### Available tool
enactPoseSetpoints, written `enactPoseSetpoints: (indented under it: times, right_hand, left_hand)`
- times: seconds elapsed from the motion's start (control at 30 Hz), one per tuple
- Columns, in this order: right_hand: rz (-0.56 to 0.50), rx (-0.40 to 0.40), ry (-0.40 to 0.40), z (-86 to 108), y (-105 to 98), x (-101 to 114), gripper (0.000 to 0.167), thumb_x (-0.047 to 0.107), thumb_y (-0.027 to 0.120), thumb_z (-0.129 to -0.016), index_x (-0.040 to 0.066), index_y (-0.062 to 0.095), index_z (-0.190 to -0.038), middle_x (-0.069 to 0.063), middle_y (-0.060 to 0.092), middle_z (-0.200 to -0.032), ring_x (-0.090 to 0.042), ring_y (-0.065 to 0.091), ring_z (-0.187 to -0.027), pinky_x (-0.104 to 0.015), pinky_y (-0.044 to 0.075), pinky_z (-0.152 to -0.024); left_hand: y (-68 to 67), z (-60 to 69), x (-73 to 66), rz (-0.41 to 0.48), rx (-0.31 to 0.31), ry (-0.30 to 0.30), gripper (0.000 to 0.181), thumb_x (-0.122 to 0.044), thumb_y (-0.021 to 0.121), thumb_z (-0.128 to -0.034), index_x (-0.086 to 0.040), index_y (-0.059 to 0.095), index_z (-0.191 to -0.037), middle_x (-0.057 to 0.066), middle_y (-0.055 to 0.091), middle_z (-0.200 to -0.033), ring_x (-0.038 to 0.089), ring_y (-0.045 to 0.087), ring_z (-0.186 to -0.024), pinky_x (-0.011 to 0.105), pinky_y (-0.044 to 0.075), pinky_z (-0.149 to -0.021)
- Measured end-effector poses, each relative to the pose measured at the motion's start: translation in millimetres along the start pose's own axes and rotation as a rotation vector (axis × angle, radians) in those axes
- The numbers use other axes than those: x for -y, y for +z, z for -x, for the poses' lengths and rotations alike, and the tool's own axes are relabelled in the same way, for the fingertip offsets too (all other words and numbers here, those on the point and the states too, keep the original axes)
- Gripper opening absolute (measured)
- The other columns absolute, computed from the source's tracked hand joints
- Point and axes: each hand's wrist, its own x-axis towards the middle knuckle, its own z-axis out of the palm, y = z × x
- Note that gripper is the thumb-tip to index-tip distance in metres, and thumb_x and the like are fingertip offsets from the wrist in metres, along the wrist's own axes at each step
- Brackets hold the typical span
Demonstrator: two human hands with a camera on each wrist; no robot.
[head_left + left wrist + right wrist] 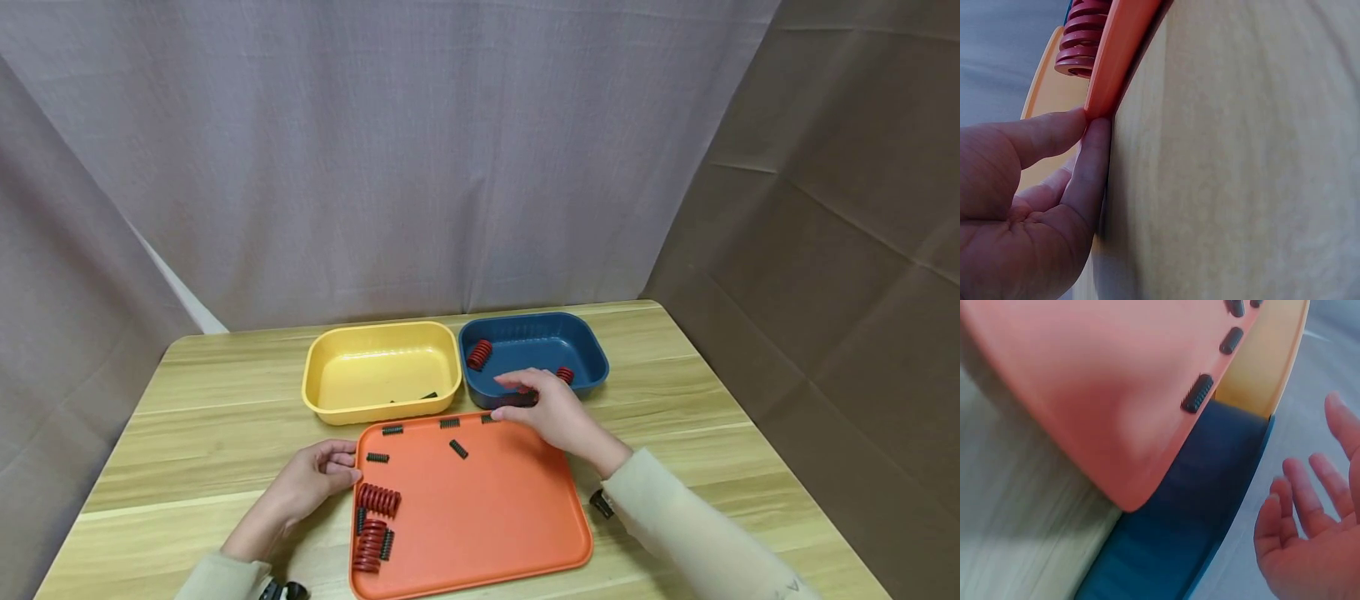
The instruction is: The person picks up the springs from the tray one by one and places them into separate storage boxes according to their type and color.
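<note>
My left hand (315, 479) pinches the left rim of the orange tray (480, 517), thumb and fingertip at the edge in the left wrist view. On the tray lie two large red springs (379, 500) at the left and several small dark springs (458, 449). Over the tray's far edge and the blue bin's front is my right hand (551, 412), its fingers spread apart. In the right wrist view its fingers (1302, 494) hold nothing. A blurred dark red shape (527, 398) shows between thumb and fingers in the head view. Red springs (479, 354) lie in the blue bin (592, 358).
To the left of the blue bin, behind the tray, stands a yellow bin (322, 392) with small dark pieces (428, 396) near its front wall. Both bins and the tray are on a wooden table (187, 400). Grey curtains (337, 167) hang behind the table.
</note>
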Motion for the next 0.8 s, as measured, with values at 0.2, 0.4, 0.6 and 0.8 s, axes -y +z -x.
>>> enactPoseSetpoints:
  times: [0.2,0.4,0.6,0.8]
  right_hand:
    - [-0.051,0.114,-0.046,3.9,11.5,7.6,0.051,0.034,0.083,-0.075,0.022,0.067,-0.122,0.008,0.064,-0.114,-0.023,0.058,-0.101,-0.044,0.050,-0.087]
    - [-0.044,0.255,-0.038,3.8,25.3,11.5,0.054,0.032,0.082,-0.077,0.017,0.065,-0.126,0.000,0.064,-0.112,-0.023,0.058,-0.098,-0.041,0.051,-0.083]
    - [0.041,0.321,-0.042,1.0,39.8,10.4,0.054,0.033,0.082,-0.077,0.013,0.065,-0.125,-0.001,0.065,-0.109,-0.017,0.057,-0.094,-0.032,0.050,-0.081]
    - [0.153,0.335,-0.046,-1.1,49.5,9.4,0.052,0.035,0.081,-0.077,0.013,0.066,-0.122,0.004,0.066,-0.110,-0.013,0.059,-0.097,-0.029,0.050,-0.085]
  left_hand:
    - [0.5,-1.1,2.6,-0.019,-0.011,-0.005,0.046,0.002,0.072,-0.0818,0.008,0.055,-0.124,0.014,0.062,-0.101,0.021,0.061,-0.087,0.026,0.053,-0.072]
    - [0.2,-1.4,2.0,-0.030,-0.017,-0.005,0.046,0.001,0.073,-0.0819,0.008,0.056,-0.124,0.013,0.062,-0.101,0.021,0.061,-0.087,0.026,0.052,-0.072]
    - [0.4,0.2,-1.4,-0.022,-0.019,-0.009,0.047,0.000,0.074,-0.0807,0.007,0.056,-0.123,0.013,0.062,-0.101,0.021,0.061,-0.086,0.026,0.053,-0.073]
    - [1.5,0.8,-1.4,-0.016,-0.013,-0.005,0.047,0.001,0.073,-0.0808,0.008,0.055,-0.124,0.014,0.062,-0.102,0.021,0.061,-0.086,0.026,0.053,-0.072]
